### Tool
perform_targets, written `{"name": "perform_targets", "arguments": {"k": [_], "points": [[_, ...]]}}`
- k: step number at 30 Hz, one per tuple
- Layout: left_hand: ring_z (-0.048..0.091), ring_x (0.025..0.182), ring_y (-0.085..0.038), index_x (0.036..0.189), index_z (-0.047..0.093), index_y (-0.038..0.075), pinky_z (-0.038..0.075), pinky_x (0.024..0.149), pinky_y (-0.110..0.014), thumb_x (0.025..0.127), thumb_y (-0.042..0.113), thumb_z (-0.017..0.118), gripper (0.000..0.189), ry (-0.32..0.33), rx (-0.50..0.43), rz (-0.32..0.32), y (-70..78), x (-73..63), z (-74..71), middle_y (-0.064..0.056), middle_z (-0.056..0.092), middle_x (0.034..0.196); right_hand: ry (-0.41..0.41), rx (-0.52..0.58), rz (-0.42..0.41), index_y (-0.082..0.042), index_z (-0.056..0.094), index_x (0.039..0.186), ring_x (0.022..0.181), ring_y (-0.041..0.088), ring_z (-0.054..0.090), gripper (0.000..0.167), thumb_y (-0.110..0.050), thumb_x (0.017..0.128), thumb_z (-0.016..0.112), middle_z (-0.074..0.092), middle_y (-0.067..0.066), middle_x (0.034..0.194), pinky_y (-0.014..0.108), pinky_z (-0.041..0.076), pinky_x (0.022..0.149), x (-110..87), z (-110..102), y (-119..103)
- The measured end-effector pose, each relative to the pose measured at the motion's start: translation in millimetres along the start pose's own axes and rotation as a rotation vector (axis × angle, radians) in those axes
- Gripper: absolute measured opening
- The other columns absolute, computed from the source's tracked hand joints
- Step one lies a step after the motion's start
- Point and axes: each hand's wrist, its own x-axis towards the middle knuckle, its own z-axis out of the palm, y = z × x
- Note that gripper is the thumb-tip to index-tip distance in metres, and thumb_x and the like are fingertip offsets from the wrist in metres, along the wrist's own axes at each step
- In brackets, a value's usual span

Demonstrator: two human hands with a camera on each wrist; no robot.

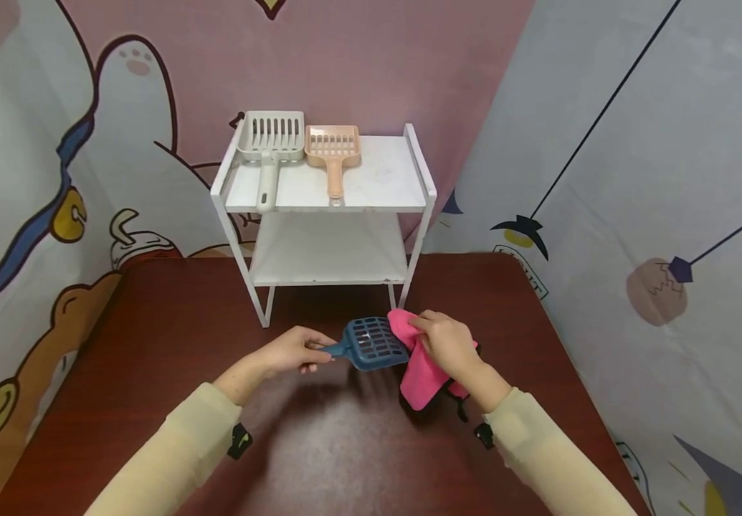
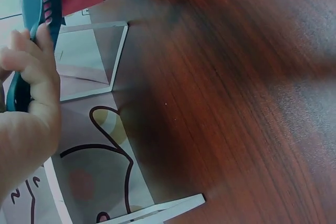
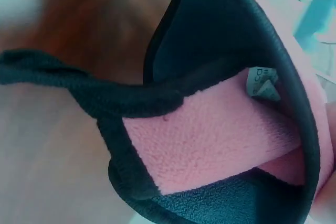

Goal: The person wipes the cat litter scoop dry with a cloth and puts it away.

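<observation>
My left hand grips a dark blue slotted litter scoop by its handle, holding it above the table with the slotted pan pointing right. A pink cloth with dark edging is pinched in my right hand and meets the right end of the scoop's pan. Part of the cloth hangs down below that hand. Seen from the left wrist, the fingers wrap the scoop's handle. Close up in the right wrist view, the cloth shows fuzzy pink fabric, a dark underside, a strap and a small label.
Behind the hands stands a white two-tier shelf. On its top lie a pale grey litter scoop and a peach litter scoop, handles toward me. The dark red wooden table is bordered by cartoon-print walls.
</observation>
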Motion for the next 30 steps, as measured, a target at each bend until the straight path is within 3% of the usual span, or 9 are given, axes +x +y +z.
{"name": "perform_targets", "arguments": {"k": [4,10,12,18,25,28,30], "points": [[0.044,0.049,-0.001,0.115,0.059,-0.011,0.036,0.047,-0.015,0.089,0.005,0.060,0.031,0.015,0.006,0.007,-1.7,2.0,1.4,0.001,0.067,0.077,0.023,0.044,-0.049,-0.012,0.073,0.104,0.092,0.021,0.066,0.027,-0.004,0.078,0.070,0.069,0.006,0.099,0.036,0.055,0.070,10.9,-17,-13],[0.038,0.048,-0.004,0.112,0.062,-0.009,0.032,0.046,-0.017,0.089,0.006,0.060,0.028,0.025,0.044,0.075,2.3,8.4,7.7,-0.002,0.067,0.078,0.007,0.034,-0.337,-0.018,0.073,0.103,0.091,0.012,0.065,0.028,-0.007,0.077,0.073,0.069,-0.002,0.098,0.025,0.054,0.067,18.9,-22,-46],[0.037,0.048,-0.005,0.112,0.063,-0.008,0.031,0.046,-0.017,0.089,0.007,0.060,0.027,0.036,0.059,0.092,3.9,9.8,9.4,-0.003,0.068,0.080,0.000,0.010,-0.365,-0.018,0.073,0.103,0.088,0.010,0.065,0.029,-0.007,0.077,0.074,0.068,-0.004,0.096,0.024,0.053,0.064,18.0,-19,-50],[0.035,0.047,-0.007,0.114,0.064,-0.004,0.031,0.046,-0.019,0.090,0.009,0.059,0.027,0.083,0.107,0.096,2.0,7.1,8.2,-0.001,0.064,0.073,-0.005,-0.022,-0.257,-0.019,0.073,0.103,0.087,0.011,0.066,0.030,-0.008,0.075,0.076,0.068,-0.004,0.094,0.025,0.055,0.067,10.1,-10,-41],[0.034,0.047,-0.006,0.118,0.060,-0.007,0.032,0.048,-0.019,0.090,0.007,0.059,0.031,0.062,0.124,0.119,-1.0,-1.3,1.0,0.005,0.053,0.061,-0.063,-0.021,-0.151,-0.017,0.074,0.101,0.094,0.015,0.065,0.027,-0.004,0.078,0.071,0.070,-0.001,0.099,0.030,0.055,0.066,-2.3,-3,-14],[0.036,0.048,-0.007,0.117,0.062,-0.006,0.034,0.049,-0.020,0.089,0.006,0.061,0.030,0.074,0.182,0.140,-1.4,-4.1,-1.4,0.000,0.053,0.061,-0.126,-0.067,-0.093,-0.016,0.074,0.098,0.094,0.016,0.065,0.027,0.000,0.078,0.069,0.069,-0.001,0.096,0.031,0.055,0.063,-5.9,-3,0],[0.042,0.053,-0.008,0.115,0.064,-0.005,0.037,0.052,-0.021,0.087,0.005,0.063,0.029,0.083,0.268,0.188,-0.4,-5.7,-2.6,-0.006,0.061,0.069,-0.142,-0.072,-0.060,-0.016,0.074,0.097,0.093,0.016,0.066,0.027,0.002,0.077,0.068,0.069,-0.001,0.094,0.032,0.054,0.062,-5.4,-5,6]]}}
